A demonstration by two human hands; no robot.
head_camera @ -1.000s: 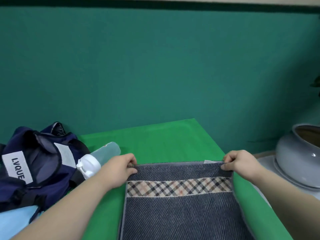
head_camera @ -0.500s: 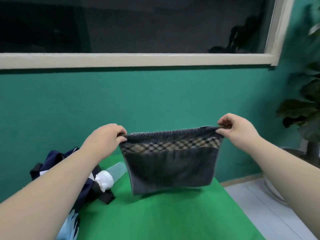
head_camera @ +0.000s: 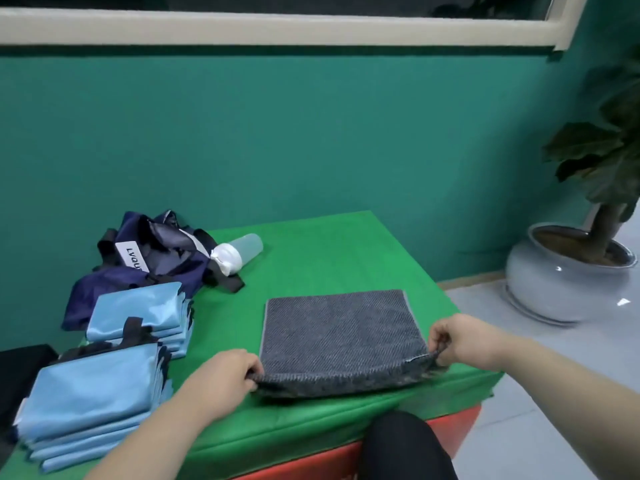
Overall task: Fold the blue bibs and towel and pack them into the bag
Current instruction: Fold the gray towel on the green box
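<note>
A knee in black cloth shows nearest, just below the towel's near edge. The left hand pinches the near left corner of the towel, fingers curled round the cloth, and the right hand pinches the near right corner the same way. The towel is folded to a rough square of dark grey diagonal weave, with a thin pale border down its left side. Its far part lies flat on the tabletop. Its near edge is raised a little and sags between the two hands.

The tabletop is bright green and padded, with a red side under its front rim.

Left of the towel are two stacks of folded light blue bibs with black straps showing, a near stack and a far stack just beyond it. Further left, a black shape meets the frame edge; I cannot tell what it is. Beyond the towel and to its left, the navy bag lies crumpled behind the far stack, a white label on it. A translucent bottle with a white cap lies on its side against the bag, on the side nearer the towel.

Right of the towel, off the tabletop, a potted plant in a round grey pot stands on the pale floor. Behind everything rises a teal wall under a cream window sill.
</note>
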